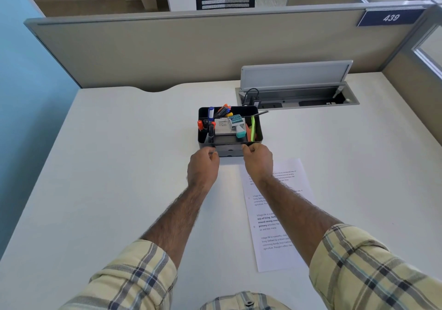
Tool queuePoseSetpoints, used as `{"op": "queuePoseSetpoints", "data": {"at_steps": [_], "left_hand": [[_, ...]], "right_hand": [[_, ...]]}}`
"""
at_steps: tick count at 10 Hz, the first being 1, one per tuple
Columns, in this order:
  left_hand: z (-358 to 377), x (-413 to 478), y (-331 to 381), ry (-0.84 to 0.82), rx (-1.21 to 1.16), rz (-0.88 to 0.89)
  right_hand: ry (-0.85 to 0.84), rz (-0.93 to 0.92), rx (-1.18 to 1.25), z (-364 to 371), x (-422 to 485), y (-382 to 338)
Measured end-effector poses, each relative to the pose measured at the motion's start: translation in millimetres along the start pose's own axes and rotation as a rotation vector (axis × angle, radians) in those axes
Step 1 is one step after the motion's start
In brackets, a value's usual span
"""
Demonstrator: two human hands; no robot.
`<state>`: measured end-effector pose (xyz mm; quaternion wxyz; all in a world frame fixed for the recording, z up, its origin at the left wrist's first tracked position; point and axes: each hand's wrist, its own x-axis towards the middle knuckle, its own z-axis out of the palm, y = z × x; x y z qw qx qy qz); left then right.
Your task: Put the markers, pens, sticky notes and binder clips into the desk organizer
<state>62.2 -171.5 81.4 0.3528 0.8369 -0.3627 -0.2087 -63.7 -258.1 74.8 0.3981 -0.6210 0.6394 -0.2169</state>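
Observation:
A black desk organizer [259,132] stands on the white desk [119,166] in the middle of the head view. Markers [210,127] stand in its left compartment and pens [223,110] in the back one. Green and orange sticky notes [252,129] fill the right slot, and a white box and a teal stamp lie in the centre. My left hand [203,163] pinches the left end of the small front drawer [229,151]. My right hand [258,161] pinches its right end. The drawer sticks out slightly; its contents are hidden.
A printed sheet of paper [287,214] lies on the desk under my right forearm. Behind the organizer an open cable tray [296,98] with a raised lid is set into the desk. A beige partition [191,46] closes off the back.

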Motion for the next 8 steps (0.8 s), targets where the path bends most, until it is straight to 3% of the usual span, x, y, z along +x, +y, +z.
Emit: {"op": "queuePoseSetpoints", "data": {"at_steps": [6,8], "left_hand": [[-3,-1,0,-0.01,-0.003,-0.008],[-17,-12,-8,0.127,0.066,0.035]], "right_hand": [[-0.031,-0.036,-0.079,-6,-4,0],[-0.004,-0.062,-0.148,-20,-14,4]]}}
